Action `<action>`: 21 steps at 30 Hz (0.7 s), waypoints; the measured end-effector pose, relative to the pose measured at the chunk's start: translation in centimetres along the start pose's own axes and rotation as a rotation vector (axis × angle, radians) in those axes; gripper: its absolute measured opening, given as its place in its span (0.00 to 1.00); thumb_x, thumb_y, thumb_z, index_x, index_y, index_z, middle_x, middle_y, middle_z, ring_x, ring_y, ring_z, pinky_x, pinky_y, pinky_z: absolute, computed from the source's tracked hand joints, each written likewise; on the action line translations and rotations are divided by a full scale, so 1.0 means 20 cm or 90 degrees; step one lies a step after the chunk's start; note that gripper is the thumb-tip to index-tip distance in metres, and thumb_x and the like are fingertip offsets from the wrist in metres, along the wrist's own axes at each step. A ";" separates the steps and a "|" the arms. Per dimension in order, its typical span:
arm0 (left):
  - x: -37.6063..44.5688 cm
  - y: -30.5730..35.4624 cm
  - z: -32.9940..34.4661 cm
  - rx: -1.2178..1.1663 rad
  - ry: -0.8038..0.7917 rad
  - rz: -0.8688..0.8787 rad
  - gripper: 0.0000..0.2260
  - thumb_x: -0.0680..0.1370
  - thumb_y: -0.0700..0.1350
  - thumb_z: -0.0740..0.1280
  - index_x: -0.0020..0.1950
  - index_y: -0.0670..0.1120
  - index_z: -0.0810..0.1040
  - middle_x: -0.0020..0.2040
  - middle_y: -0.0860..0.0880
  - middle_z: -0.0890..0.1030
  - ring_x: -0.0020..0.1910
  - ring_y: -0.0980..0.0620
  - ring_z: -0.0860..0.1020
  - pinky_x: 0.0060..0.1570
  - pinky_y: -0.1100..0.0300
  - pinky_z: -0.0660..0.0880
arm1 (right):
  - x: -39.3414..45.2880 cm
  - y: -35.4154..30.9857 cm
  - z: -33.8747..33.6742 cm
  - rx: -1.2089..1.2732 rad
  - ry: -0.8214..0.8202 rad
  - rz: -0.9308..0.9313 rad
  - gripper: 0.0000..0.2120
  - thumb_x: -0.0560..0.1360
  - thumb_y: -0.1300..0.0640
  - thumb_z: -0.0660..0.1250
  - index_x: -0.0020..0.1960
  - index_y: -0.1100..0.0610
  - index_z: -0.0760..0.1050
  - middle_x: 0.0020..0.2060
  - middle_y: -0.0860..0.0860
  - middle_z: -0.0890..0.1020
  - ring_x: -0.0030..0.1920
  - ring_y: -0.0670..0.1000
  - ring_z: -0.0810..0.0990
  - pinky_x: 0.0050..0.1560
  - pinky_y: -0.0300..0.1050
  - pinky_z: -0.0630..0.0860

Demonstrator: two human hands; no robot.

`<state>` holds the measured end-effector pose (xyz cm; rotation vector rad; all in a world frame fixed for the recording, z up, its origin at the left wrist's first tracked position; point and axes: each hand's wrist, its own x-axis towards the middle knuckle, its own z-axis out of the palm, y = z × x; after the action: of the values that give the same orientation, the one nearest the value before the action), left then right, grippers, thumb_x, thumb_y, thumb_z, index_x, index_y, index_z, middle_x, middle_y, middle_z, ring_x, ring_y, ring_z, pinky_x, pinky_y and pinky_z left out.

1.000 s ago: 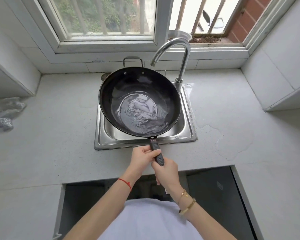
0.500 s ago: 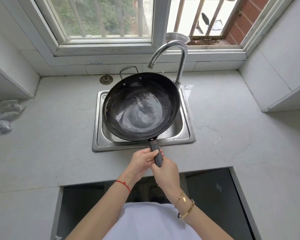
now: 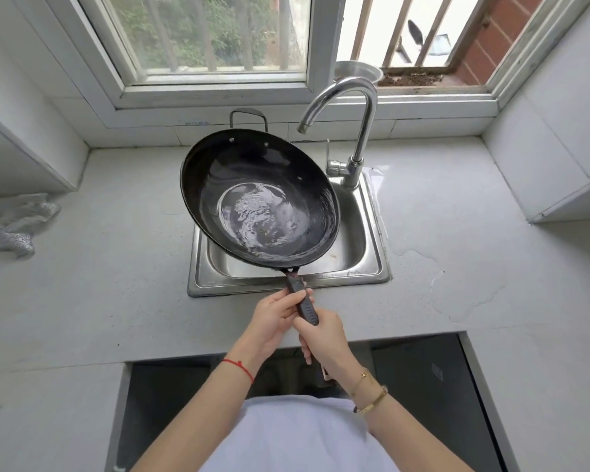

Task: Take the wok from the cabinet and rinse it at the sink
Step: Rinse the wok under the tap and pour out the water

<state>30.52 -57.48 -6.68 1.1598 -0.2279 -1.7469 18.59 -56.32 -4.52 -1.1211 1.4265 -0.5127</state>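
- My left hand and right hand both gripped the wok by its handle.
- It hung tilted over the sink, holding water.

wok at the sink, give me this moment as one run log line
black round metal wok: holds water, tilted over steel sink | left hand: grips handle | right hand: grips handle | chrome tap: no water running

A home kitchen: steel sink with faucet set in a stone counter under a window.
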 end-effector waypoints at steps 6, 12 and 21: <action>-0.01 0.04 -0.03 -0.010 -0.076 -0.011 0.16 0.73 0.44 0.71 0.60 0.41 0.81 0.49 0.46 0.85 0.50 0.53 0.84 0.47 0.62 0.80 | 0.02 -0.02 0.00 0.121 -0.102 0.056 0.13 0.78 0.62 0.64 0.35 0.59 0.71 0.21 0.49 0.73 0.19 0.48 0.70 0.20 0.39 0.69; -0.01 0.07 -0.01 0.065 -0.039 0.040 0.09 0.80 0.38 0.65 0.60 0.39 0.77 0.41 0.49 0.84 0.43 0.54 0.84 0.44 0.62 0.81 | 0.05 -0.05 0.04 0.147 -0.123 0.085 0.12 0.78 0.62 0.64 0.36 0.60 0.70 0.22 0.51 0.71 0.20 0.48 0.69 0.20 0.39 0.69; -0.02 0.10 -0.01 0.124 0.048 0.064 0.11 0.79 0.41 0.67 0.59 0.38 0.77 0.45 0.44 0.81 0.44 0.50 0.79 0.50 0.58 0.77 | 0.08 -0.07 0.07 0.232 -0.183 0.134 0.14 0.77 0.62 0.63 0.34 0.57 0.68 0.22 0.50 0.68 0.20 0.47 0.66 0.20 0.37 0.66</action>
<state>31.93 -58.01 -5.32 1.3289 -0.4113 -1.6154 20.59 -57.94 -4.55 -0.7113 1.1283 -0.4198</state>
